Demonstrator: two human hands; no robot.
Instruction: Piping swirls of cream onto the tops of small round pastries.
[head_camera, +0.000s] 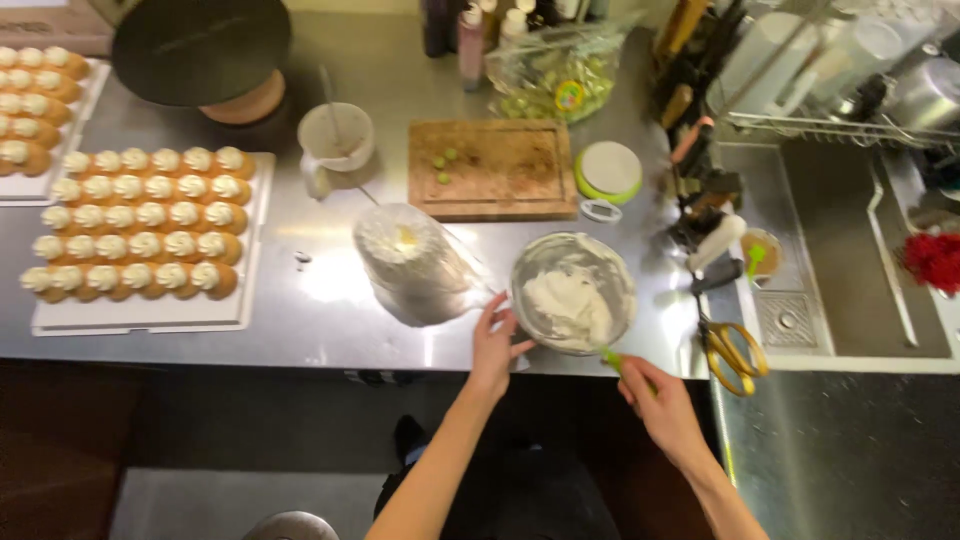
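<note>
Person, head view: left hand (493, 347) and right hand (655, 398) are seen bare, no rings or watch shown; forearms are unsleeved; dark clothing is glimpsed at six o'clock.

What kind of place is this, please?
Probably a pastry kitchen: a steel counter holds trays of cream-topped pastries, a bowl of white cream, and a sink beside.

A glossy steel counter (340, 330) meets a sink (840, 260) above dark floor (200, 420).

tray of cream-topped pastries (140, 240), wooden cutting board (490, 170), yellow-handled scissors (735, 355)
</note>
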